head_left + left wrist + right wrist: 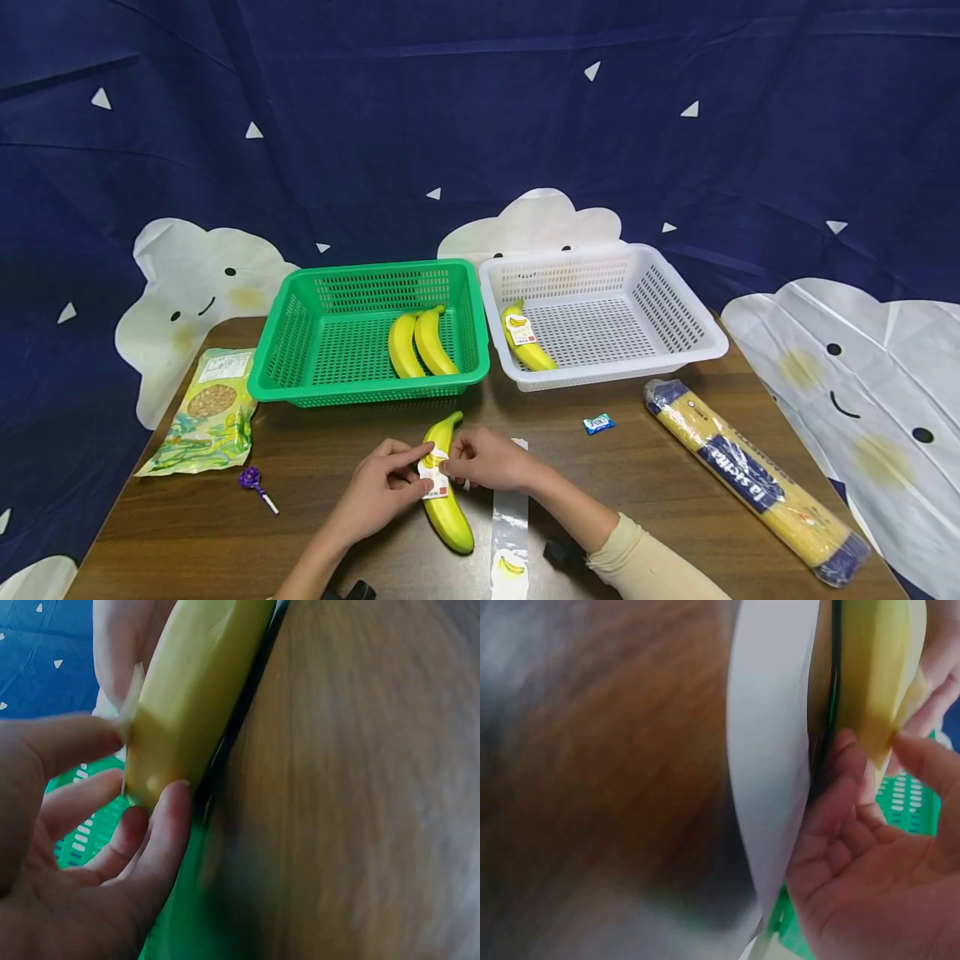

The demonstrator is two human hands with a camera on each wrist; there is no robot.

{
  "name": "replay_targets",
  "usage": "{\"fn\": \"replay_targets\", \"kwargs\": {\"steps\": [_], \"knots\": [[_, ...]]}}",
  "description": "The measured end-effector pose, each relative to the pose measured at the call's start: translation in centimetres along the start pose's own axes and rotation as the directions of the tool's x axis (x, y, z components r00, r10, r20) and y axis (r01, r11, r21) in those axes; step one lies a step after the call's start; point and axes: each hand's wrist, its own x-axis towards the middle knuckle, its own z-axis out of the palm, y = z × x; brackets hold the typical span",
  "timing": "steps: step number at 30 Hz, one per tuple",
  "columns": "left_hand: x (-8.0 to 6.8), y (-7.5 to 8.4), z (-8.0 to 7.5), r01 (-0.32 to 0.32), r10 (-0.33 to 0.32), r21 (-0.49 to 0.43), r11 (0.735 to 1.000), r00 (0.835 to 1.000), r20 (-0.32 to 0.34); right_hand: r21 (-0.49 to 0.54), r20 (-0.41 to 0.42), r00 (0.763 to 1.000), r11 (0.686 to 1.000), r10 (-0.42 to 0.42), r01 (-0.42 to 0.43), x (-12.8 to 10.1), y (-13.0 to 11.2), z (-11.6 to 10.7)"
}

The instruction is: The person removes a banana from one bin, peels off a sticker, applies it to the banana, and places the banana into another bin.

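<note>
1. Head view: a banana lies on the near worktop, before the green basket. The left hand and right hand both pinch its sticker.
2. Left wrist view: the thumb and fingers grip the banana.
3. Right wrist view: a backing strip lies beside the banana, with the fingertips touching the fruit.

Both hands cover the middle of the banana on the table, hiding most of its white label. The sticker strip runs off the head view's bottom edge. Printing on the small blue packet is too small to read. In both wrist views the tabletop is blurred, and the banana is cut off at the top.
</note>
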Motion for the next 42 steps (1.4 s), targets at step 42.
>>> {"fn": "replay_targets", "kwargs": {"steps": [42], "knots": [[-0.3,0.2,-0.2,0.010,-0.009,-0.015,1.000,0.998,0.066,-0.231,-0.049,0.998,0.971,0.051,-0.060,0.1,-1.4,0.3]]}}
